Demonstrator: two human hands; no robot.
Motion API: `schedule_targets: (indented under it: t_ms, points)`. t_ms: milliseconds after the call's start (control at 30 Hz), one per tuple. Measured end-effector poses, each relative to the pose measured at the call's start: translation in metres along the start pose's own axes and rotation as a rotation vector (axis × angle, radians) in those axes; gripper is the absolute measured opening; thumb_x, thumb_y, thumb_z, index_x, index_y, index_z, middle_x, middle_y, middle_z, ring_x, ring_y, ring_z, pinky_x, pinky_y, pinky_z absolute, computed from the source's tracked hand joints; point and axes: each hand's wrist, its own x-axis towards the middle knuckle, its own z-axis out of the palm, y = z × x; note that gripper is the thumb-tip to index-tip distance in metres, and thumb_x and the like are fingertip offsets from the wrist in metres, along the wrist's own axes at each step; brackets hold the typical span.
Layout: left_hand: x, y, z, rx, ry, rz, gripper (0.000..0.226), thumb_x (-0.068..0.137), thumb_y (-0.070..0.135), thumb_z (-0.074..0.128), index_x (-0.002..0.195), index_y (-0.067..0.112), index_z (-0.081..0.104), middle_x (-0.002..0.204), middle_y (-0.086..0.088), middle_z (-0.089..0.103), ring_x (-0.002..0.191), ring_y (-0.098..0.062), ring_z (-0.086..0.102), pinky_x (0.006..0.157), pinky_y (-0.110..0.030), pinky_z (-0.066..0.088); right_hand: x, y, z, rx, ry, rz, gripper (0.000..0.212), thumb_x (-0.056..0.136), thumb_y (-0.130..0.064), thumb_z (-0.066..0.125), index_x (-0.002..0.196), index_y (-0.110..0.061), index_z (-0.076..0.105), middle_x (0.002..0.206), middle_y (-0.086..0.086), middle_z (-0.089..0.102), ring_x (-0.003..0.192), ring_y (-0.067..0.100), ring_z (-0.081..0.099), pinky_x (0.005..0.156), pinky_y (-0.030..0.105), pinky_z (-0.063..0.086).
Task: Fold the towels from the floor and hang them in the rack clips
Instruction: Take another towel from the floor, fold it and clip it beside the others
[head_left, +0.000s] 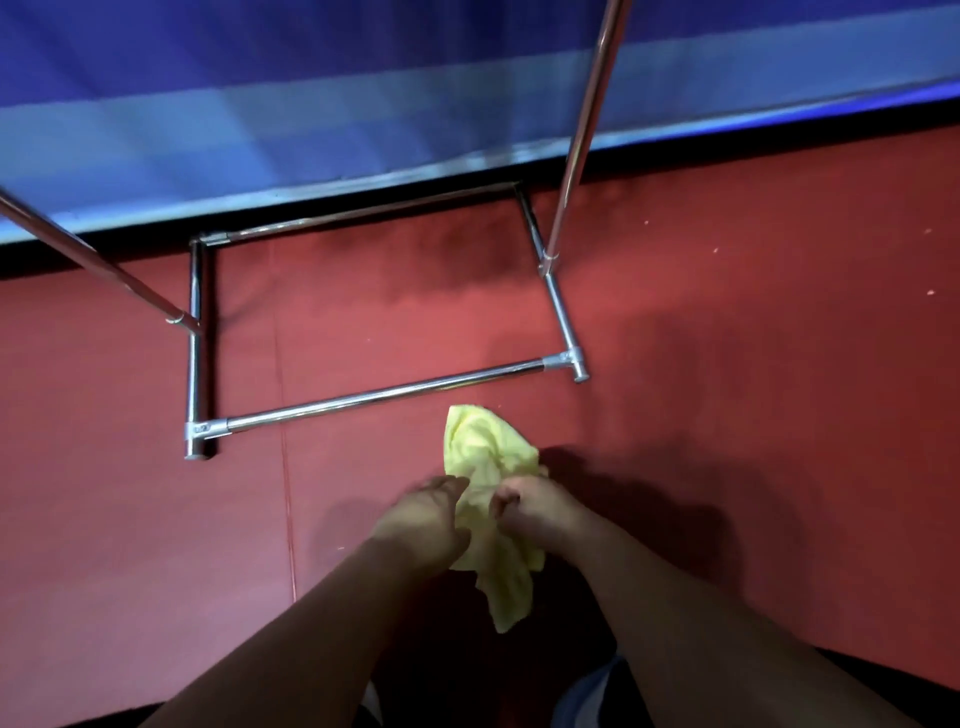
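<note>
Red floor (156, 519) fills the lower field; a blue wall panel (311, 78) with a paler band closes the top. At far left, a slanted chrome pole (98, 265) enters from the frame edge and joins the rack base (384, 393), a rectangle of chrome tubes lying on the floor at the foot of the wall. The bare left forearm rises from the bottom edge. The left hand (426, 519) lies back-up, fingers curled onto the edge of the yellow towel (483, 452), gripping it. The towel is bunched and unfolded, held between both hands just in front of the base's front tube; one end points away, the other hangs down between the wrists. The right hand (540, 512), just beside the left, pinches the cloth with bent fingers; its fingertips are buried in the folds. Further right, a second pole (582, 130) climbs out of the top edge. Both poles' upper ends are cut off. Blur softens the wall; clothing at the bottom edge is too dark to make out.
</note>
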Motion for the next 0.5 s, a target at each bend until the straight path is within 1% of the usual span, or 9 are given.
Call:
schedule_targets:
  t_ms: [67,133,167,200,233,300,367,433,500]
  points:
    - [-0.015,0.022,-0.018,-0.036,0.029,0.043,0.057,0.099,0.031,0.062,0.154,0.023,0.049,0.150,-0.005,0.059,0.139,-0.026,0.056,0.109,-0.030,0.044,-0.026,-0.021,-0.022,0.136,0.023,-0.057,0.024,0.082,-0.001,0.070,0.075,-0.024,0.069,0.075,-0.006,0.064,0.067,0.010,0.054,0.059,0.026,0.040]
    - [-0.035,0.045,-0.041,-0.066,0.066,0.082,0.032,0.100,0.029,0.059,0.132,0.028,0.063,0.125,-0.002,0.071,0.117,-0.026,0.068,0.091,-0.031,0.049,-0.058,-0.044,-0.045,0.232,0.026,-0.106,0.025,0.084,0.003,0.072,0.078,-0.022,0.067,0.064,-0.015,0.061,0.062,0.006,0.049,0.054,0.022,0.034]
    - [-0.047,0.055,-0.054,-0.096,0.106,0.092,0.021,0.099,0.028,0.060,0.118,0.031,0.067,0.113,0.000,0.074,0.105,-0.024,0.069,0.083,-0.031,0.049,-0.076,-0.053,-0.057,0.270,0.028,-0.121,0.027,0.087,0.007,0.069,0.080,-0.019,0.066,0.059,-0.017,0.058,0.056,0.003,0.049,0.050,0.018,0.033]
    - [-0.060,0.065,-0.069,-0.140,0.151,0.097,0.012,0.095,0.027,0.062,0.105,0.031,0.067,0.101,0.003,0.074,0.095,-0.022,0.069,0.077,-0.031,0.049,-0.096,-0.063,-0.069,0.295,0.034,-0.137,0.028,0.090,0.011,0.065,0.084,-0.016,0.064,0.060,-0.015,0.058,0.051,0.000,0.049,0.047,0.017,0.034]
    - [-0.074,0.075,-0.084,-0.186,0.199,0.110,0.007,0.092,0.027,0.065,0.098,0.027,0.067,0.094,0.003,0.074,0.090,-0.022,0.069,0.074,-0.031,0.050,-0.116,-0.073,-0.081,0.316,0.038,-0.161,0.028,0.090,0.014,0.063,0.089,-0.014,0.064,0.066,-0.008,0.059,0.050,0.000,0.052,0.048,0.017,0.037]
    - [-0.105,0.095,-0.116,-0.242,0.295,0.169,0.007,0.090,0.023,0.069,0.096,0.020,0.068,0.088,0.001,0.074,0.082,-0.022,0.068,0.068,-0.028,0.050,-0.155,-0.091,-0.102,0.378,0.064,-0.231,0.029,0.083,0.013,0.066,0.102,-0.008,0.065,0.084,0.006,0.064,0.066,0.009,0.064,0.063,0.022,0.050]
    - [-0.144,0.118,-0.144,-0.297,0.390,0.237,0.004,0.091,0.019,0.069,0.091,0.019,0.065,0.081,0.003,0.070,0.075,-0.020,0.064,0.064,-0.027,0.047,-0.194,-0.102,-0.119,0.381,0.127,-0.246,0.045,0.070,0.003,0.074,0.113,-0.011,0.068,0.095,0.013,0.070,0.080,0.022,0.070,0.077,0.037,0.055]
    - [-0.184,0.140,-0.173,-0.320,0.495,0.305,0.009,0.091,0.018,0.067,0.085,0.020,0.060,0.077,0.006,0.066,0.075,-0.020,0.060,0.065,-0.030,0.045,-0.236,-0.116,-0.135,0.298,0.191,-0.252,0.051,0.065,-0.005,0.080,0.114,-0.014,0.070,0.096,0.014,0.074,0.084,0.027,0.072,0.082,0.044,0.056]
    - [-0.224,0.162,-0.199,-0.310,0.599,0.347,0.012,0.093,0.018,0.065,0.085,0.020,0.057,0.076,0.006,0.062,0.076,-0.020,0.056,0.067,-0.032,0.043,-0.281,-0.135,-0.151,0.163,0.263,-0.253,0.042,0.065,-0.009,0.083,0.106,-0.014,0.073,0.097,0.013,0.079,0.086,0.026,0.074,0.083,0.046,0.060]
